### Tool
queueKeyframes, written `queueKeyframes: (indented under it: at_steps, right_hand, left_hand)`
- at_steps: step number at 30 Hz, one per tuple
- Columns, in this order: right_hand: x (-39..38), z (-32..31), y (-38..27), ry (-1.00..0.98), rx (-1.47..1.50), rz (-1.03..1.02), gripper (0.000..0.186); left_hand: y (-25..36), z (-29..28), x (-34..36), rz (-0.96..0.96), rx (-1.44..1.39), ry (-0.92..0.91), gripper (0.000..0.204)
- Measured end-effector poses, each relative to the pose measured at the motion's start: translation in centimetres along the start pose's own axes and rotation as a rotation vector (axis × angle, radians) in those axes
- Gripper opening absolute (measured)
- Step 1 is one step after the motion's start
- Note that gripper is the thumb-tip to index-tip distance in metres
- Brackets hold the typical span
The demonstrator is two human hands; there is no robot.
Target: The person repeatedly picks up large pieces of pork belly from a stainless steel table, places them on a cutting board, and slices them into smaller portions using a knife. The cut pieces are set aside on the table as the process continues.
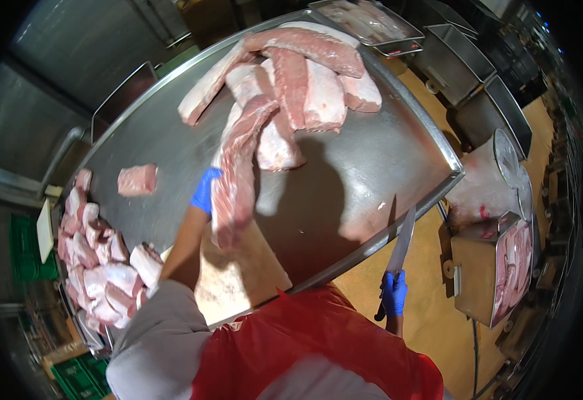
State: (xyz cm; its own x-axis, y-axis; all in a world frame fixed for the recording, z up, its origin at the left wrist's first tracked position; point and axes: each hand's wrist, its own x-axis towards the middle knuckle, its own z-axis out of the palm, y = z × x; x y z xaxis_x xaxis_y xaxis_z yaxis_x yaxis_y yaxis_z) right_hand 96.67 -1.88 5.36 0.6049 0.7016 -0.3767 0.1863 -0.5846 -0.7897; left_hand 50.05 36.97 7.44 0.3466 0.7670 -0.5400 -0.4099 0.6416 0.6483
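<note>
While the left hand (205,191) pinches a meat slab (239,170) over the near cutting board (250,272), the right hand (393,293) encloses a knife (403,241) beside the rimmed tabletop (165,130); bare metal flanks the slab; tan floor (430,273) lies right.

On the left, a green crate (26,250) stands beside a pale upright panel (45,231), with a curved metal pipe (63,157) farther off and another green crate (81,377) near. On the right, grey metal bins (455,63) stand on the yellowish floor (431,293), beyond a plastic-lined container (481,177).
</note>
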Motion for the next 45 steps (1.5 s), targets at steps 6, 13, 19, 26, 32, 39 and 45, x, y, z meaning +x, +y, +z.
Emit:
queueKeyframes:
  at_steps: [6, 13, 19, 26, 32, 39, 45]
  right_hand:
    - [1.1, 0.4, -0.6, -0.135, -0.024, -0.139, 0.013]
    - [0.4, 3.2, -3.0, -0.317, -0.054, -0.251, 0.014]
    - [-0.2, 6.9, -5.1, -0.454, -0.229, -0.489, 0.016]
    - [-4.9, 12.2, -7.2, -0.503, -0.079, -0.560, 0.016]
    - [-13.3, 21.4, -8.6, -0.630, 0.067, -0.322, 0.010]
    - [-14.9, 26.8, -10.3, -0.601, 0.070, -0.416, 0.013]
    - [-12.4, 23.4, -10.7, -0.461, 0.230, -0.516, 0.014]
  left_hand:
    - [-12.6, -1.7, -15.4, 0.333, -0.361, 0.127, 0.065]
    - [-14.1, 3.1, -25.9, 0.533, -0.408, 0.429, 0.044]
    - [-14.3, 5.5, -27.5, 0.505, 0.302, 0.552, 0.030]
    - [-11.6, -12.7, -34.8, 0.576, 1.204, 0.824, 0.069]
    - [-10.2, -9.0, -33.2, 0.199, 1.791, 0.499, 0.122]
    - [-13.2, -10.7, -27.3, 0.366, 2.037, 0.465, 0.100]
    - [-16.3, -10.2, -32.9, 0.329, 1.835, 0.359, 0.064]
